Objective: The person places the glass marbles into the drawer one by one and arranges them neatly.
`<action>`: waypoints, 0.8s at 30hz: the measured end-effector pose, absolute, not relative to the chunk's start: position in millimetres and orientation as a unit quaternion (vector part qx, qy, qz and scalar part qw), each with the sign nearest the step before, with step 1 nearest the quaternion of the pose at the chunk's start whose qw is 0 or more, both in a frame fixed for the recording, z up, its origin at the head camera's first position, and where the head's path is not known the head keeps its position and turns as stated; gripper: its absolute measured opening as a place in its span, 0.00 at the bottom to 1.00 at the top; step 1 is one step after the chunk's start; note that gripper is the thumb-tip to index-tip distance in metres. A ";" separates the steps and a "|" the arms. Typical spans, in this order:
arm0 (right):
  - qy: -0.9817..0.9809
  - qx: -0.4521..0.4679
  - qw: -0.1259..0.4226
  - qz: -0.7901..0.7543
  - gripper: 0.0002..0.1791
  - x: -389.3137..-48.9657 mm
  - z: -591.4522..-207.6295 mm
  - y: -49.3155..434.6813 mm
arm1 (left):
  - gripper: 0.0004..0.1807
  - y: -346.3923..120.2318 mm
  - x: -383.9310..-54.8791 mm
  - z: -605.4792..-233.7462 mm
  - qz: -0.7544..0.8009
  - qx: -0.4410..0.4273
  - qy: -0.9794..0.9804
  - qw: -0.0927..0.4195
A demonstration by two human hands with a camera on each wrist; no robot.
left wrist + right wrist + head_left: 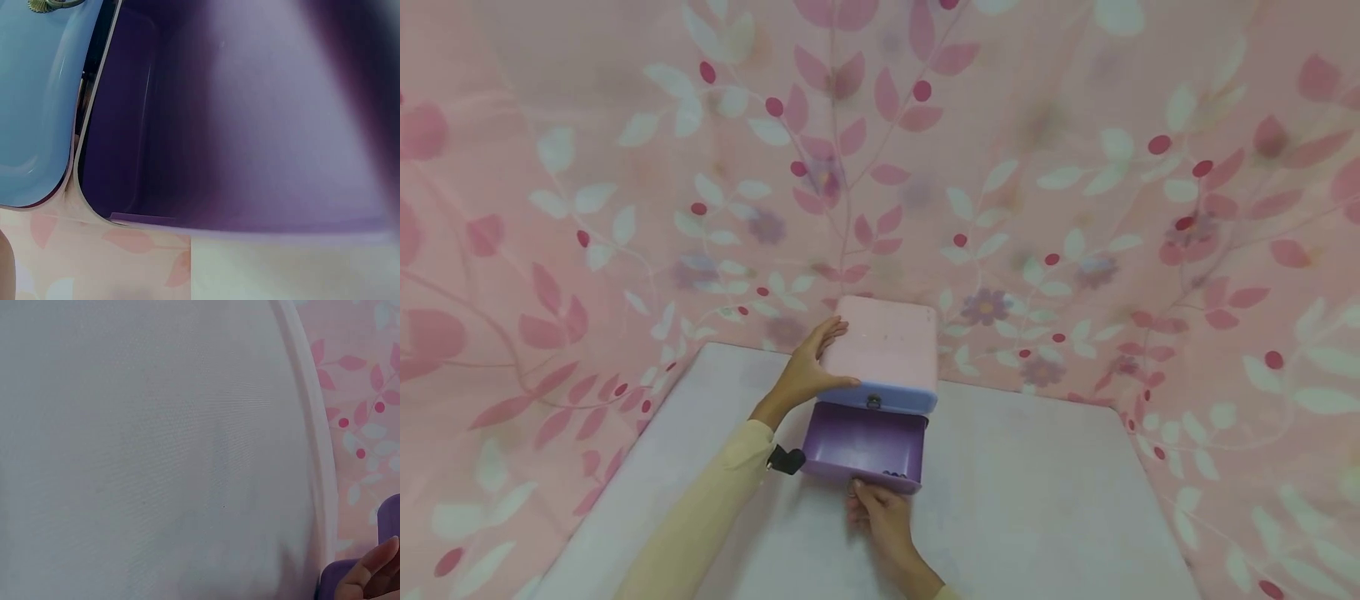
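Observation:
A small drawer cabinet with a pink top (883, 342) stands on the white table. Its upper blue drawer (898, 400) is closed and has a metal handle (873, 402). Below it, a purple drawer (861, 446) is pulled out, with several small dark items (895, 475) at its front right corner. My left hand (805, 367) rests against the cabinet's left side, fingers along the top edge and thumb at the front edge. At the purple drawer's front, my right hand (880, 517) pinches its handle. The left wrist view looks into the drawer's purple interior (269, 137).
The white tabletop (1037, 483) has a rounded edge (319, 437). Pink cloth (985, 250) with a leaf and flower pattern surrounds the table. A black strap piece (786, 460) sits at the left wrist, beside the drawer's left corner.

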State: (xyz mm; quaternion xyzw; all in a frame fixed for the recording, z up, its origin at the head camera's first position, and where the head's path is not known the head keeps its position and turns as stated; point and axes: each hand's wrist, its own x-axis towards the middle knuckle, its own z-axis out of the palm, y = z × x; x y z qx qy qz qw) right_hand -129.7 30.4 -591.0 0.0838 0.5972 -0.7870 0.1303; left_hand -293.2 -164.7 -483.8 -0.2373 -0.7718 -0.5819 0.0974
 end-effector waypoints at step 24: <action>0.609 0.071 0.115 -0.781 0.17 -129.8 -586.5 29.4 | 0.60 -160.9 -274.7 -458.2 -0.584 -0.257 -0.764 0.097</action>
